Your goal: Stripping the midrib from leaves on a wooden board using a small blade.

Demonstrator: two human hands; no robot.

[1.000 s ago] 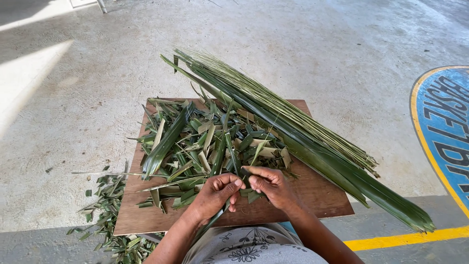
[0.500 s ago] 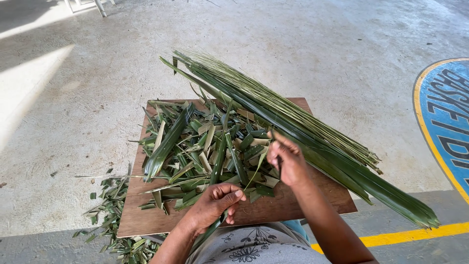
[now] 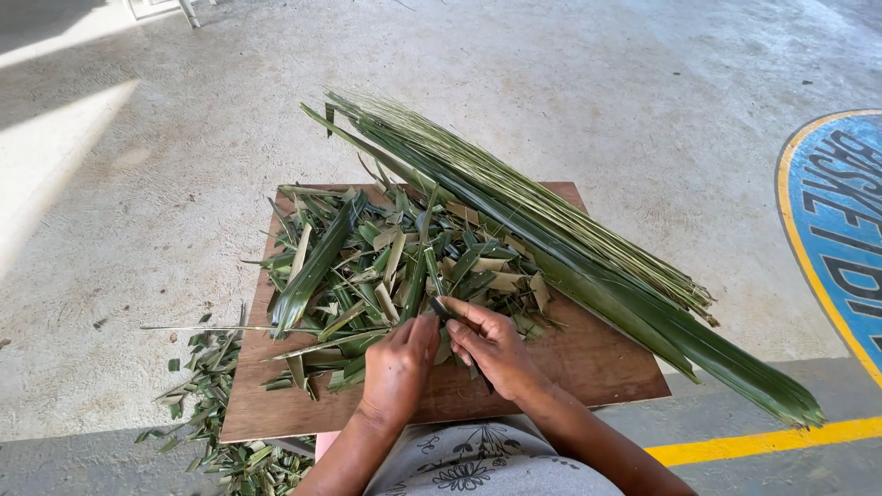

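Observation:
My left hand (image 3: 400,367) and my right hand (image 3: 491,344) meet at the near side of a brown wooden board (image 3: 597,367). Both pinch a narrow dark green leaf strip (image 3: 441,310) between fingertips, at the near edge of a pile of cut green leaf pieces (image 3: 377,262). A long bundle of palm leaves and thin pale midribs (image 3: 570,239) lies diagonally across the board's right side, its tips reaching past the board toward the lower right. Whether my right hand also holds a small tool is hidden.
Leaf scraps (image 3: 211,413) litter the concrete floor (image 3: 138,184) left of the board. A yellow painted line (image 3: 763,441) runs at the lower right, and a blue painted floor marking (image 3: 845,220) sits at the right edge. My patterned clothing (image 3: 469,464) is at the bottom.
My right hand reached out to the right over the pile half a second ago and has now come back to meet my left hand on the leaf strip.

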